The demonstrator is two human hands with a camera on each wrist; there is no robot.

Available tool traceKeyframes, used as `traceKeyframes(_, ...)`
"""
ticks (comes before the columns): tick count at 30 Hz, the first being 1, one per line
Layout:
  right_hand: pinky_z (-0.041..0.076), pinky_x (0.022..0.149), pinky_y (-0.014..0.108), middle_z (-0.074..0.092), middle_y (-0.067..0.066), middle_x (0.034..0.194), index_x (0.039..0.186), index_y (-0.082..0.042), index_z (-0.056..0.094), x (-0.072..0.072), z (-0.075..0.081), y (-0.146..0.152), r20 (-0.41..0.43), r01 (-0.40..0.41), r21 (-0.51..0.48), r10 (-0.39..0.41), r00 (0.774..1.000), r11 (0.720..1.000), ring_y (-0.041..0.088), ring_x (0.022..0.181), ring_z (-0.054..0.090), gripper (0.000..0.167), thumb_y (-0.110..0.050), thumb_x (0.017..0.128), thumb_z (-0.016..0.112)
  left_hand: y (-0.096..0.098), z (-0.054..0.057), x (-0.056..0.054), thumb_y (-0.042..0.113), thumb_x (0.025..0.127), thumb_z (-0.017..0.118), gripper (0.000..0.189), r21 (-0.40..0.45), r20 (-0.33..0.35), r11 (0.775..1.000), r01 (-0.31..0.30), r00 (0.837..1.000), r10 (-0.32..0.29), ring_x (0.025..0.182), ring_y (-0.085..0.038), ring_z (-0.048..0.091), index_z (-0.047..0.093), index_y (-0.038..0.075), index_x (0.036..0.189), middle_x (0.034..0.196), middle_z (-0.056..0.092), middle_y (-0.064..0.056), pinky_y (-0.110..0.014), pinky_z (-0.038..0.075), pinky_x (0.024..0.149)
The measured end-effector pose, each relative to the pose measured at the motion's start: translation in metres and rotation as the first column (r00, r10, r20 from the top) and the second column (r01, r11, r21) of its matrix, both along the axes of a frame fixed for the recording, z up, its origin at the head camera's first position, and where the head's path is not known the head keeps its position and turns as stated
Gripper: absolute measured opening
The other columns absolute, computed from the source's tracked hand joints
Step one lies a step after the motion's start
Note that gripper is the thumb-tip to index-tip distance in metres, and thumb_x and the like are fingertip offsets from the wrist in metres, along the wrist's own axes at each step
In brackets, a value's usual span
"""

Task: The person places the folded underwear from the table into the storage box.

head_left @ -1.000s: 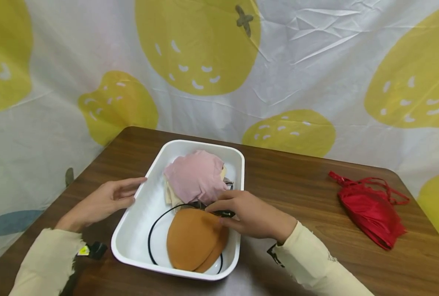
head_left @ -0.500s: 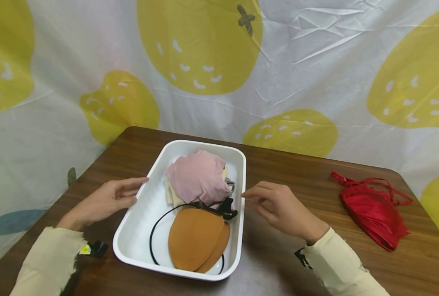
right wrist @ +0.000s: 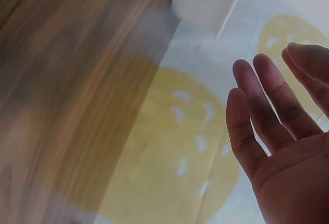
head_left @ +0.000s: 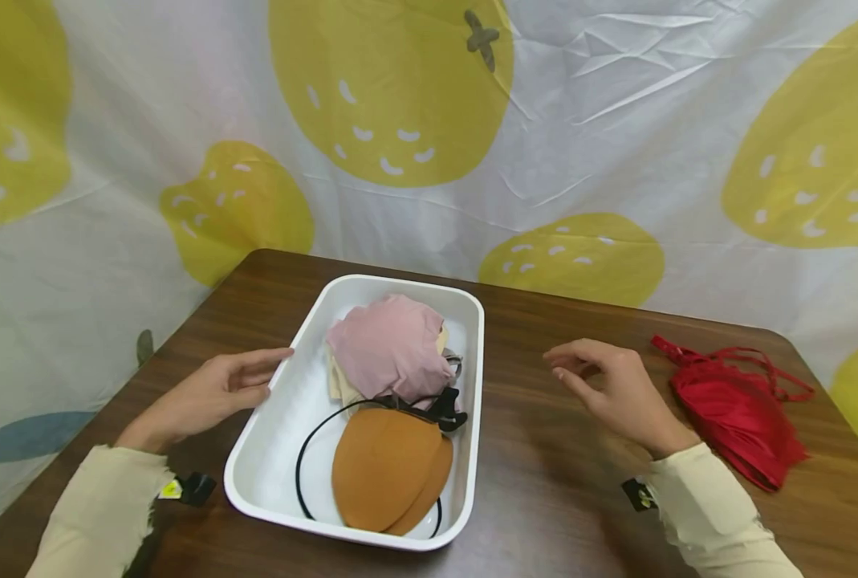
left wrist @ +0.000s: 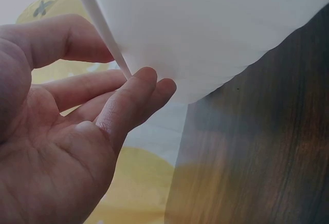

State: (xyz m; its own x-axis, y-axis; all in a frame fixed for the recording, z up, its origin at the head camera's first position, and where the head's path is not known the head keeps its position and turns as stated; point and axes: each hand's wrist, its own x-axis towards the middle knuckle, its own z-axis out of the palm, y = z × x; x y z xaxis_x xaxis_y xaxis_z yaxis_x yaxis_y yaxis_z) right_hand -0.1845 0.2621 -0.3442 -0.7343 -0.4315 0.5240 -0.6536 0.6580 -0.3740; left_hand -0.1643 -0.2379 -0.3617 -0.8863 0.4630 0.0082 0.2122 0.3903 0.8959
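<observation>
A white plastic tray point(head_left: 255, 482) stands on the wooden table. In its far half lies a folded pink bra point(head_left: 392, 341) with cream fabric beneath it. A folded orange-brown bra point(head_left: 385, 466) with black straps point(head_left: 449, 411) fills the near half. My left hand point(head_left: 201, 397) touches the tray's left rim with its fingertips; the left wrist view shows the fingers point(left wrist: 139, 93) against the outer wall. My right hand point(head_left: 620, 393) hovers right of the tray, fingers loosely bent and holding nothing. Nearby, a red bra point(head_left: 735, 417) lies folded on the table.
The brown wooden table point(head_left: 530, 506) extends around the tray, its far edge close to a white curtain point(head_left: 400, 217) with yellow fruit prints. Black wrist straps point(head_left: 197, 488) show at both sleeves.
My right hand has let go of the orange-brown bra's black strap and moved out of the tray, rightward toward the red bra. The left hand has stayed at the rim.
</observation>
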Motion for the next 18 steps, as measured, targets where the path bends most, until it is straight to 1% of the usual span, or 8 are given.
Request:
traceKeyframes(2,0.058,0.070,0.018,0.077,0.001,0.093,0.103,-0.013,0.075,-0.001,-0.001,0.010,0.005,0.038,-0.008,-0.038,0.999,0.999,-0.001,0.079,0.066,0.026,0.003,0.083,0.076,0.000,0.000,0.000,0.007,0.099,0.058,0.056,-0.002,0.000,1.000,-0.003,1.000,0.003,0.129,-0.022,0.055,0.038,-0.009,0.150,0.148,0.046,-0.034,-0.020,0.056,0.091)
traceKeyframes(4,0.057,0.071,0.014,0.077,0.002,0.091,0.103,-0.013,0.075,-0.001,-0.002,0.019,0.006,0.073,-0.012,-0.073,0.997,0.997,-0.004,0.079,0.065,0.025,0.002,0.083,0.077,0.000,0.000,0.000,0.007,0.099,0.058,0.056,-0.001,-0.004,1.000,0.000,1.000,0.000,0.129,-0.022,0.055,0.038,-0.010,0.149,0.148,0.046,-0.035,-0.020,0.056,0.091)
traceKeyframes(6,0.054,0.071,0.008,0.076,0.002,0.091,0.103,-0.014,0.075,-0.002,-0.003,0.029,0.008,0.101,-0.019,-0.101,0.995,0.995,-0.007,0.079,0.063,0.024,0.001,0.084,0.077,0.000,0.000,0.000,0.006,0.099,0.058,0.056,0.002,-0.005,1.000,0.003,1.000,-0.003,0.128,-0.018,0.056,0.038,-0.010,0.149,0.147,0.046,-0.035,-0.020,0.056,0.091)
traceKeyframes(10,0.050,0.072,0.002,0.075,0.003,0.089,0.101,-0.014,0.074,-0.003,-0.004,0.049,0.014,0.167,-0.032,-0.167,0.986,0.985,-0.013,0.078,0.060,0.021,0.000,0.085,0.076,0.000,0.000,0.000,0.005,0.099,0.057,0.057,0.019,0.005,1.000,0.011,1.000,-0.011,0.127,-0.011,0.056,0.036,-0.012,0.149,0.147,0.045,-0.036,-0.020,0.056,0.091)
traceKeyframes(12,0.048,0.072,0.001,0.075,0.003,0.089,0.101,-0.014,0.074,-0.003,-0.005,0.060,0.030,0.206,-0.041,-0.205,0.978,0.978,-0.015,0.077,0.059,0.019,-0.002,0.087,0.075,0.000,0.000,-0.001,0.005,0.099,0.058,0.057,0.021,0.012,1.000,0.009,1.000,-0.009,0.126,-0.009,0.056,0.036,-0.011,0.149,0.148,0.045,-0.036,-0.019,0.056,0.091)
traceKeyframes(14,0.048,0.070,0.001,0.075,0.002,0.089,0.102,-0.015,0.074,-0.003,-0.006,0.072,0.071,0.255,-0.063,-0.250,0.966,0.965,-0.016,0.077,0.060,0.017,-0.004,0.088,0.074,0.000,0.000,-0.001,0.005,0.099,0.058,0.057,0.024,0.015,1.000,0.009,1.000,-0.009,0.125,-0.006,0.056,0.036,-0.011,0.149,0.148,0.045,-0.036,-0.019,0.056,0.091)
traceKeyframes(17,0.047,0.069,0.002,0.074,-0.009,0.089,0.106,-0.015,0.074,-0.004,-0.010,0.090,0.134,0.319,-0.080,-0.306,0.942,0.945,-0.018,0.078,0.060,0.015,-0.011,0.092,0.072,0.000,0.000,0.000,0.005,0.099,0.057,0.057,0.028,0.011,1.000,0.011,1.000,-0.011,0.123,0.000,0.056,0.036,-0.012,0.149,0.147,0.045,-0.037,-0.018,0.056,0.090)
traceKeyframes(18,0.047,0.067,0.003,0.073,-0.012,0.088,0.107,-0.014,0.073,-0.005,-0.012,0.096,0.156,0.333,-0.088,-0.317,0.935,0.939,-0.016,0.076,0.061,0.015,-0.013,0.093,0.072,-0.001,0.000,0.000,0.004,0.099,0.057,0.057,0.029,0.011,1.000,0.009,1.000,-0.009,0.121,0.002,0.056,0.036,-0.012,0.149,0.147,0.045,-0.037,-0.018,0.056,0.090)
